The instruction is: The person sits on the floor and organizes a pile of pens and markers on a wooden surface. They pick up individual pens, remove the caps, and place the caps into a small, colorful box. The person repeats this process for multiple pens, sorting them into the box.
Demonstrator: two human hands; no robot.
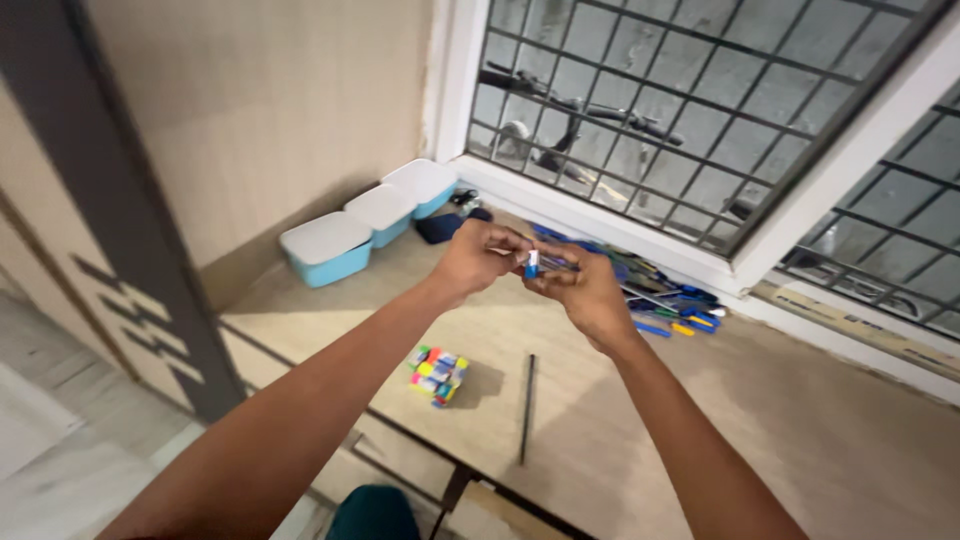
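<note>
Both hands, left hand (478,258) and right hand (580,288), pinch a blue-capped pen (533,263) above the surface (820,430); a loose grip could drop it among the scattered pens (670,300).

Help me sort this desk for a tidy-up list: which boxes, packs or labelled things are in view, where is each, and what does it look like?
Three lidded boxes: in a row along the wall at the desk's back left, rounded rectangles, light blue with white lids.
Multicoloured cube: on the desk below the left hand, small bright squares.
Pens: heaped by the window frame, mostly blue.
Small blue and white piece: pinched between both hands; right hand.
No screens or signs visible.
</note>
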